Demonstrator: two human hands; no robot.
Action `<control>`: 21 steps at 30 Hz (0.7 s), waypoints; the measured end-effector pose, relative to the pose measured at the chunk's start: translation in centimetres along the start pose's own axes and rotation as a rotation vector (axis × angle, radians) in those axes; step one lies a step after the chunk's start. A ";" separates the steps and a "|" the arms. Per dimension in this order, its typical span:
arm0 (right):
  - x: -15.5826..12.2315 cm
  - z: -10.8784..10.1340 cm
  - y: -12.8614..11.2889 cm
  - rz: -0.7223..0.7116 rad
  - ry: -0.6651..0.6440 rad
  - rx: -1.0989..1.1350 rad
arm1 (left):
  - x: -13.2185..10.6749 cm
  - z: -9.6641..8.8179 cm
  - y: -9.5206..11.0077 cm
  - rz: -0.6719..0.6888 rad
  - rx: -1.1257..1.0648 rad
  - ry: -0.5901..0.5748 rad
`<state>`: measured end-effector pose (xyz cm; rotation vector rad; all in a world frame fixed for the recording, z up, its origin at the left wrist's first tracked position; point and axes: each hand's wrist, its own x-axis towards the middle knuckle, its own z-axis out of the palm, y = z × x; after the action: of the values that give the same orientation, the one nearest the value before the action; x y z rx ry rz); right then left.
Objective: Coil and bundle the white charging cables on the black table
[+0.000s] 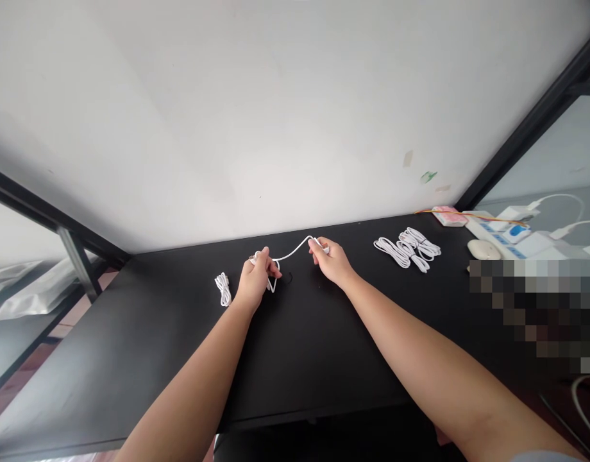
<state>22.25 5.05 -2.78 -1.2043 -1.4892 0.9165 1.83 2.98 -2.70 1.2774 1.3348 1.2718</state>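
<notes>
My left hand [256, 278] is closed around loops of a thin white cable [291, 252] just above the black table [179, 346]. My right hand [329, 260] pinches the same cable near its other end, a little to the right. The cable arcs between both hands. A small coiled white cable [222, 289] lies on the table left of my left hand.
Several bundled white cables [408, 249] lie at the right. Further right are a pink pack [449, 216], a white power strip with plugs [504, 234] and a white mouse [483, 249]. A white wall stands behind the table; black frame bars run on both sides.
</notes>
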 end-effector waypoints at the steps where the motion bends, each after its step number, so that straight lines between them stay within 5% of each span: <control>1: 0.0 0.0 0.0 0.000 -0.015 -0.011 | -0.1 0.1 0.0 0.017 0.024 0.008; 11: 0.0 -0.2 0.0 0.035 -0.124 -0.078 | -0.3 -0.1 -0.8 0.074 -0.051 0.066; 21: 0.0 -0.1 -0.1 0.015 -0.155 -0.071 | 0.2 0.6 -0.9 0.068 0.116 0.121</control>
<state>22.32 5.01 -2.72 -1.2191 -1.6497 0.9933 2.31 3.28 -3.62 1.3541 1.4804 1.3532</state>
